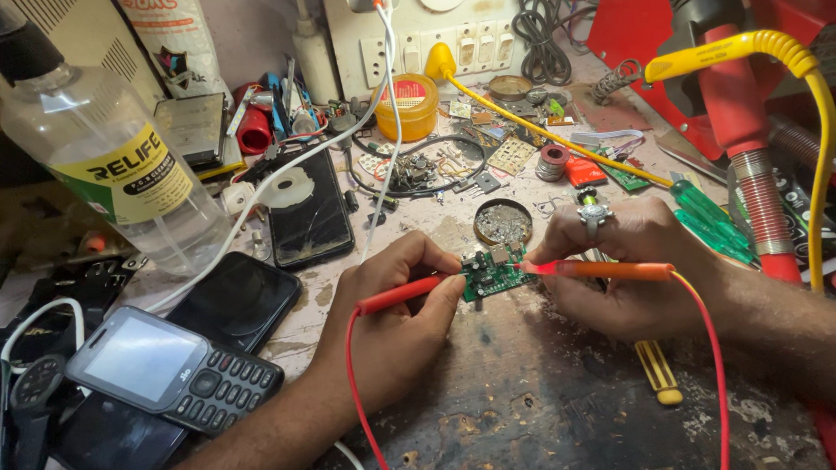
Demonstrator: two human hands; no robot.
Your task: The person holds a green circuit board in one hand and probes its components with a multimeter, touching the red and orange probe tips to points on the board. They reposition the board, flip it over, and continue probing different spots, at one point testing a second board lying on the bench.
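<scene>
- At the middle of the scarred, stained desk (541,391), a small green circuit board (490,272) lies between both hands, touched by two probe tips.
- Left hand (393,313): fingers clenched around a red test probe (402,293), its tip at the board's left edge; its red lead loops down off the bottom of the view.
- Right hand (620,272): fingers pinched on an orange-red test probe (611,271), tip on the board's right side; a chunky ring sits on one finger.
- Open room lies only in front of the hands; behind the board a round tin of small parts (503,223) stands near, then dense clutter.
- Leftward, a grey keypad phone (172,369) rests on a black smartphone (236,302); a clear plastic bottle (109,156) is cut off at the top.
- A yellow-handled screwdriver (656,370) lies partly hidden under the right wrist.
- Green-handled screwdrivers (713,219) lie just beside the right hand; the board's small parts are too small to make out.
</scene>
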